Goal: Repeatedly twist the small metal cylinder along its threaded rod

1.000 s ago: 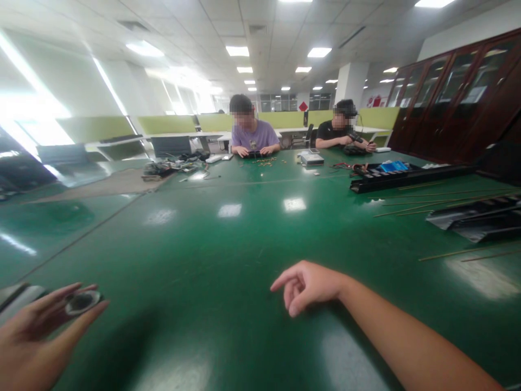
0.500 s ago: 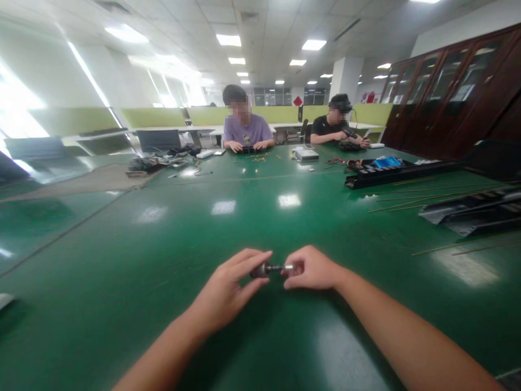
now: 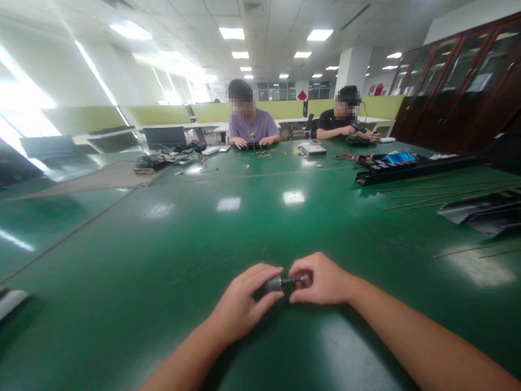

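A small dark metal cylinder point(image 3: 274, 283) with a thin threaded shaft lies level just above the green table point(image 3: 195, 239). My left hand point(image 3: 248, 298) wraps its thumb and fingers round the cylinder body. The shaft point(image 3: 291, 281) points right and ends in a bright silver tip. Around that tip curl the fingers of my right hand point(image 3: 321, 279); its thumb is below. The fingers partly cover the tip, and the cylinder's left end is hidden in my left palm.
Across the table sit a person in purple point(image 3: 253, 125) and a person in black point(image 3: 340, 122). Black channels point(image 3: 411, 171) and thin rods point(image 3: 423, 202) lie at right. Tangled parts point(image 3: 175, 157) are at back left. A pale object point(image 3: 12, 304) is at the left edge.
Both hands and the cylinder appear slightly lower and further right, as the whole view has shifted. The silver tip sits deeper among my right fingers.
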A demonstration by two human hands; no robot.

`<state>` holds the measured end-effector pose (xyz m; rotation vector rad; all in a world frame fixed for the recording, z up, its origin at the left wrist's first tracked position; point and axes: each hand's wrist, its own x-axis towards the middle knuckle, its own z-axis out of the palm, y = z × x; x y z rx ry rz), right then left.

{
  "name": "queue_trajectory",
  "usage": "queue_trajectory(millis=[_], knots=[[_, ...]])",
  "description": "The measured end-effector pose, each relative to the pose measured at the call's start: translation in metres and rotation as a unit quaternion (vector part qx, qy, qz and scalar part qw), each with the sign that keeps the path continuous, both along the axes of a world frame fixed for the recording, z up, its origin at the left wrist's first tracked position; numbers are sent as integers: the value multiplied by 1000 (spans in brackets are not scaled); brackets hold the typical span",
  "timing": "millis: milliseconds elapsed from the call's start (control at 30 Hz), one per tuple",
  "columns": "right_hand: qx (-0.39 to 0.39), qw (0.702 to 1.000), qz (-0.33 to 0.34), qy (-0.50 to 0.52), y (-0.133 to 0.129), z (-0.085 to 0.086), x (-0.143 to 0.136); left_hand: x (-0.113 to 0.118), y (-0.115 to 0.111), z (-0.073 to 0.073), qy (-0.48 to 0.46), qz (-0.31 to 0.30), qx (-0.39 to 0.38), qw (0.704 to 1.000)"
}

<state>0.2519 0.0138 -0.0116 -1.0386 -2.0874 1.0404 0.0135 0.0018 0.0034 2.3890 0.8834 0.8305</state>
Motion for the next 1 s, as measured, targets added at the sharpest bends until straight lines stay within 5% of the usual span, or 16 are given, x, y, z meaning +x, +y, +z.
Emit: queue_trajectory(millis=[267,1000], knots=[[9,1000,-6,7,-6,2,-4,-2,1,-6,-9,64,-33,997],[108,994,-16,-29,-9,4,-9,5,0,-1,-2,57,-73,996]])
